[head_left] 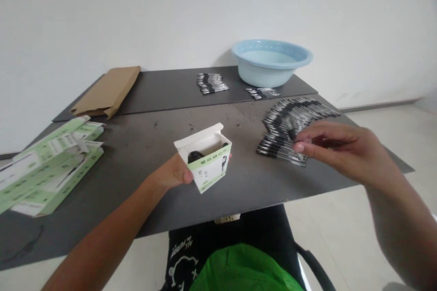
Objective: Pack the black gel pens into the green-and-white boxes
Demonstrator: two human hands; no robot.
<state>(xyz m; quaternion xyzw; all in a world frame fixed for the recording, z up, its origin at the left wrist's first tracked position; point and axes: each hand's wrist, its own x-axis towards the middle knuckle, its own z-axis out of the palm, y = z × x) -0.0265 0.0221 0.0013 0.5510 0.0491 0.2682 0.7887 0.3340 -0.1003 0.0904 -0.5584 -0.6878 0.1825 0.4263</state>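
My left hand (175,173) grips a small white and green box (208,163) with its top flap open, held just above the dark table (153,136). Dark pen ends show inside the box. My right hand (341,150) hovers over a big spread of black pens (290,122) at the right of the table. Its fingers pinch one black pen (290,129), lifted off the pile.
A stack of flat green and white boxes (48,163) lies at the left. A brown paper envelope (109,90) rests at the back left. A light blue basin (271,61) stands at the back, with two smaller pen groups (211,83) near it. A green bag (246,268) sits in my lap.
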